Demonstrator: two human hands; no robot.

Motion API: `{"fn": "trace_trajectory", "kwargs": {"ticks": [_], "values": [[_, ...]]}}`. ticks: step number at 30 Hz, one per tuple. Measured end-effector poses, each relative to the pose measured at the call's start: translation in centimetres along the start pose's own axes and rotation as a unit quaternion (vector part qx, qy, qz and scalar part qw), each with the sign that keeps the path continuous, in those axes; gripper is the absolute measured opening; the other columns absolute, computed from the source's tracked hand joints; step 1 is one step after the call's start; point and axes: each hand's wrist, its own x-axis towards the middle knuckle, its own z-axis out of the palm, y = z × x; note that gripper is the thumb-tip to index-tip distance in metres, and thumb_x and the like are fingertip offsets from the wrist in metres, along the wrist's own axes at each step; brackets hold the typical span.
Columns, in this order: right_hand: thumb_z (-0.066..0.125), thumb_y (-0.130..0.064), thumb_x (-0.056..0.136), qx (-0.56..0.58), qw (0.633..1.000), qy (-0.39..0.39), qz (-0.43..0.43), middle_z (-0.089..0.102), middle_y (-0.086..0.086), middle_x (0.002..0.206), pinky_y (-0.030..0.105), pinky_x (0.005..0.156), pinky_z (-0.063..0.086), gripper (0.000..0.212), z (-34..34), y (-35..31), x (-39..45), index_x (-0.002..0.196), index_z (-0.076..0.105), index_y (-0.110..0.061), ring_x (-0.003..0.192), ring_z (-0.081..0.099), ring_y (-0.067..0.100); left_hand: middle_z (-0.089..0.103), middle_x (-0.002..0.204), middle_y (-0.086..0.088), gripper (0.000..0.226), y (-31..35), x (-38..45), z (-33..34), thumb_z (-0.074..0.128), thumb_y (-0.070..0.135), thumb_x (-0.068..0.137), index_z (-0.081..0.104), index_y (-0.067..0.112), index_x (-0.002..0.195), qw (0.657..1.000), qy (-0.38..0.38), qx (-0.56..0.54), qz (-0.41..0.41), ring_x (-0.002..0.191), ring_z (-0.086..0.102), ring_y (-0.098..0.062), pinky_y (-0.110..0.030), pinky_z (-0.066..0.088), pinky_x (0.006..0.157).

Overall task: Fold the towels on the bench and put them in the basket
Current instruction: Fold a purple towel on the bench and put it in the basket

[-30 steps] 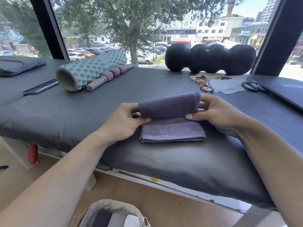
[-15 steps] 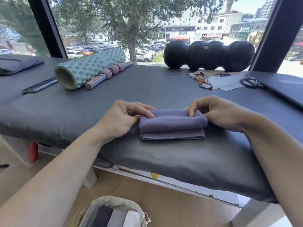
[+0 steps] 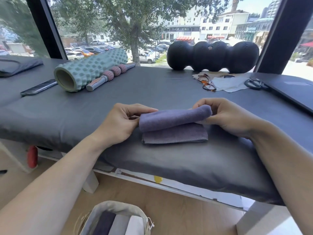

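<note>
A purple towel (image 3: pixel 172 128) lies folded on the grey padded bench (image 3: pixel 152 87) near its front edge. Its upper layer is rolled over and lifted at the right end. My left hand (image 3: pixel 122 122) pinches the towel's left end. My right hand (image 3: pixel 225 116) pinches the raised right end between thumb and fingers. On the floor below stands a cloth-lined basket (image 3: pixel 118 209) holding three folded towels: dark purple, grey and white.
At the back of the bench lie a green foam roller (image 3: pixel 88 72), a pink massage stick (image 3: pixel 110 76), a phone (image 3: pixel 39 87), a black peanut roller (image 3: pixel 213 56), glasses (image 3: pixel 207 82), a cloth (image 3: pixel 232 83), scissors (image 3: pixel 254 83) and a laptop (image 3: pixel 291 90).
The towel's top fold was pressed flat half a second ago. Now both hands pinch its ends and the right end is lifted off the lower layer.
</note>
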Motion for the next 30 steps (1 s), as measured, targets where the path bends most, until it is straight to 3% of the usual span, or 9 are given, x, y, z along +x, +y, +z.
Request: {"fn": "trace_trajectory", "kwargs": {"ticks": [4,14,17,20,22,24,26,28,30], "values": [[0.069,0.005,0.085,-0.02,0.999,-0.029,0.01,0.075,0.006,0.11,0.025,0.093,0.053,0.017,-0.2,-0.1,-0.1,0.092,0.069,-0.01,0.102,0.068,0.018,0.076,0.113,-0.002,0.027,0.1,-0.2,-0.4,0.058,-0.008,0.096,0.075,0.007,0.111,0.999,-0.014,-0.023,-0.024,0.108,0.07,-0.013,-0.021,0.051,0.092],[0.05,0.021,0.09,-0.058,0.992,-0.079,0.08,0.071,0.001,0.125,0.033,0.107,0.047,0.035,-0.4,-0.3,-0.1,0.089,0.072,-0.007,0.119,0.065,0.014,0.071,0.122,0.006,0.044,1.1,-0.6,-0.6,0.049,-0.017,0.094,0.079,0.014,0.085,0.995,-0.088,0.035,-0.041,0.121,0.062,-0.007,-0.018,0.045,0.1],[0.041,0.02,0.089,-0.094,0.989,-0.042,0.105,0.072,-0.005,0.121,0.034,0.115,0.037,0.054,-0.3,-1.0,-0.3,0.08,0.08,-0.017,0.119,0.063,0.005,0.072,0.118,0.013,0.033,1.8,-0.5,0.0,0.05,0.006,0.09,0.078,0.018,0.076,0.993,-0.062,0.079,-0.066,0.117,0.061,0.0,-0.02,0.039,0.101],[0.045,-0.007,0.096,-0.148,0.98,0.007,0.132,0.074,-0.01,0.113,0.034,0.113,0.038,0.042,0.6,-2.6,-0.7,0.077,0.081,-0.017,0.112,0.064,0.005,0.071,0.112,0.017,0.031,2.2,-0.5,1.5,0.071,0.041,0.088,0.068,0.018,0.068,0.987,-0.024,0.145,-0.07,0.109,0.063,0.002,-0.024,0.042,0.097],[0.052,-0.049,0.095,-0.264,0.952,0.058,0.144,0.076,-0.001,0.1,0.038,0.101,0.047,0.041,1.8,-3.6,-0.7,0.073,0.077,-0.025,0.099,0.067,0.017,0.069,0.114,0.02,0.034,2.2,-0.4,2.4,0.072,0.052,0.084,0.057,0.022,0.074,0.969,-0.013,0.241,-0.056,0.109,0.062,0.001,-0.029,0.046,0.096],[0.052,-0.067,0.088,-0.409,0.897,0.099,0.138,0.071,-0.002,0.09,0.038,0.084,0.046,0.043,3.4,-4.3,-0.7,0.078,0.068,-0.028,0.088,0.06,0.02,0.066,0.122,0.021,0.024,2.4,-0.5,2.9,0.066,0.052,0.088,0.054,0.031,0.09,0.955,-0.015,0.295,-0.028,0.115,0.06,-0.003,-0.033,0.046,0.098],[0.045,-0.057,0.097,-0.511,0.845,0.114,0.111,0.064,-0.003,0.091,0.036,0.088,0.038,0.032,5.0,-4.2,-0.8,0.092,0.056,-0.028,0.096,0.055,0.022,0.065,0.13,0.018,0.022,2.9,-0.6,3.0,0.059,0.047,0.095,0.062,0.037,0.114,0.944,-0.01,0.33,0.024,0.125,0.056,-0.006,-0.034,0.042,0.106],[0.043,-0.036,0.101,-0.57,0.807,0.144,0.056,0.065,-0.001,0.097,0.034,0.105,0.027,0.013,5.7,-3.9,-1.2,0.102,0.05,-0.025,0.11,0.056,0.024,0.062,0.138,0.014,0.041,3.3,-0.6,3.3,0.047,0.045,0.095,0.066,0.031,0.13,0.919,-0.022,0.39,0.055,0.136,0.049,-0.007,-0.036,0.035,0.114],[0.043,-0.017,0.096,-0.609,0.778,0.151,0.019,0.068,-0.003,0.113,0.031,0.116,0.006,0.024,6.5,-3.9,-1.7,0.116,0.055,-0.023,0.131,0.049,0.02,0.053,0.147,0.015,0.054,3.8,-0.8,3.8,0.031,0.044,0.095,0.06,0.029,0.139,0.895,-0.042,0.443,0.029,0.144,0.039,-0.007,-0.035,0.026,0.12]]}}
